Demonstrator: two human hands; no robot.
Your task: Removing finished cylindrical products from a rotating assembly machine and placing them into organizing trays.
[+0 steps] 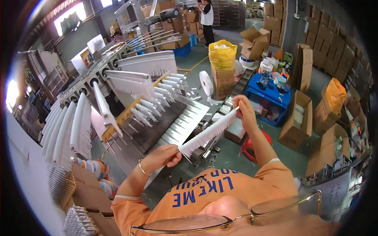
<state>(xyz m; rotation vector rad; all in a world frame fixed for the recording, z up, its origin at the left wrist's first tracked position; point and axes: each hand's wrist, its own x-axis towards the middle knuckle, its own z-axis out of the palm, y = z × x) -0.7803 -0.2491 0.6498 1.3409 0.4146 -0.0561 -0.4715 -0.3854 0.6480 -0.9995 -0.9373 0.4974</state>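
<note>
Between my two hands is a long white fringed rod (210,131), slanting up to the right, its fringe hanging along the lower side. My left hand (167,155), a bangle on its wrist, is closed at the near left end of the rod. At the far right end, the fingers of my right hand (245,114) pinch its thin tip. To the left of the rod stands a machine (98,72) with several arms fanning out, many bearing white fringed sheets (80,126). A wooden-edged rack (130,114) before it carries several similar white fringed rods (145,112).
A pale ridged metal tray (183,122) lies beyond my left hand. To the right are a blue crate (271,92) with bottles on top, an open cardboard box (295,122) and a red stool (252,147). A white tape roll (205,82) stands farther off; a person (206,19) is behind.
</note>
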